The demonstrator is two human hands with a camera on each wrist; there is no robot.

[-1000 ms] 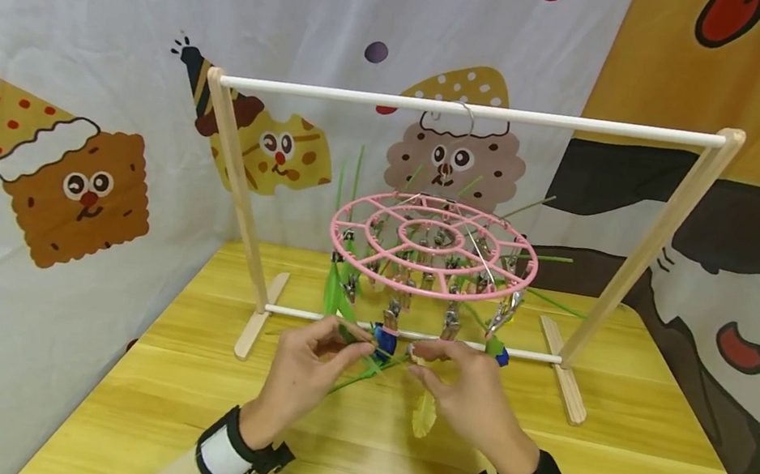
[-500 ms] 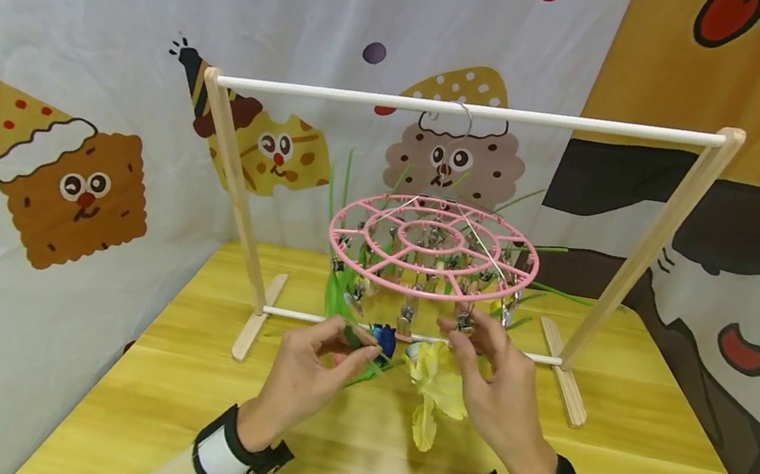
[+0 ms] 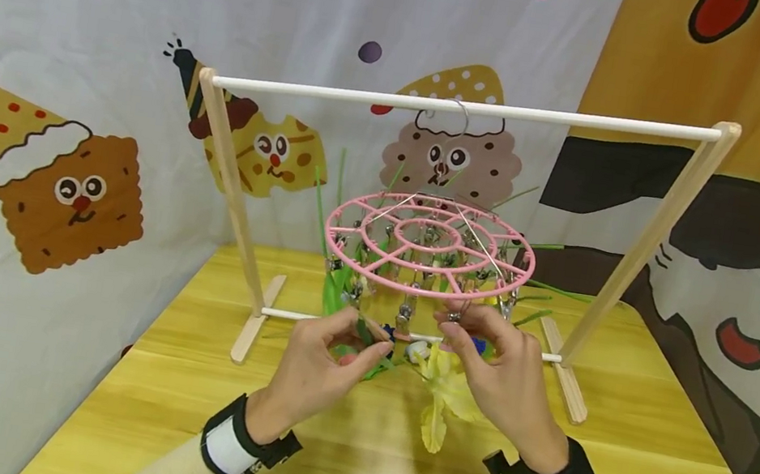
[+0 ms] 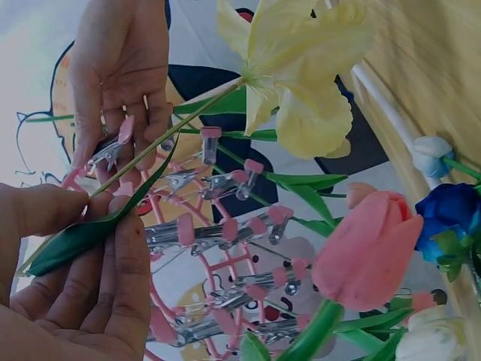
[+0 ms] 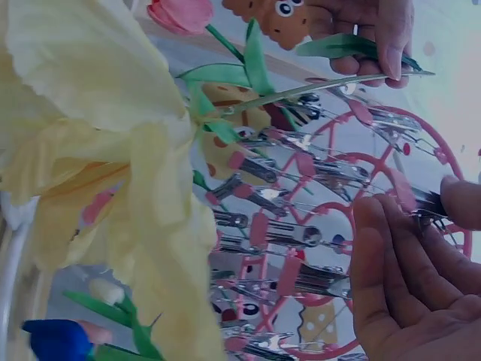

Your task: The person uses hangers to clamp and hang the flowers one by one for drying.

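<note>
My left hand [image 3: 328, 360] pinches the thin green stem of a yellow artificial flower [image 3: 448, 395] between thumb and fingers. A dark green leaf [image 4: 83, 244] on that stem lies across its fingers in the left wrist view. The bloom hangs to the right, petals drooping below my right hand [image 3: 514, 376]. With thumb and fingertips, the right hand pinches a metal clip [image 5: 427, 204] with pink tips, under the front rim of a pink round hanger [image 3: 409, 288]. In the right wrist view, the flower's stem passes above this clip, apart from it.
A wooden stand with a white top rod [image 3: 299, 90] carries the hanger. Many metal clips hang from its rings, some with flowers, including a pink tulip [image 4: 367, 252] and a blue flower [image 4: 451, 218]. A white lower rod [image 3: 295, 314] crosses behind the hands. A printed curtain surrounds the table.
My right hand has left the yellow flower and risen to grip a clip at the hanger's front. The left hand has shifted slightly right, keeping the stem. The hanger has turned a little.
</note>
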